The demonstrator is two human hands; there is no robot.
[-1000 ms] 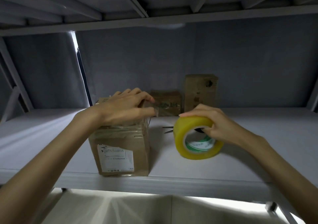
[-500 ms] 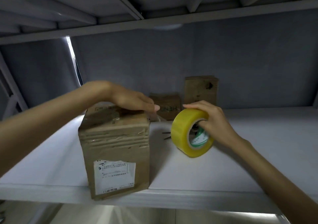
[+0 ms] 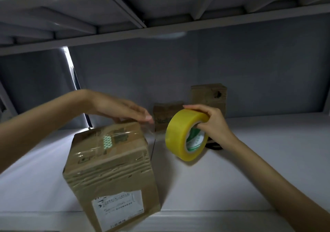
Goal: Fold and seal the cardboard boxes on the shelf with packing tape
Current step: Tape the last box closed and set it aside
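Three cardboard boxes on the shelf (image 3: 250, 169). Nearest box (image 3: 110, 167), at 7 o'clock by the shelf's front edge, is tilted and shiny with tape. My left hand (image 3: 123, 109) hovers flat over its far top edge, fingers straight; contact unclear. My right hand (image 3: 213, 123) grips the yellow tape roll (image 3: 184, 135) at 3 o'clock of that box, fingers curled through its core. Two smaller boxes, short box (image 3: 165, 115) and tall box (image 3: 209, 97), stand at 12 o'clock against the back wall.
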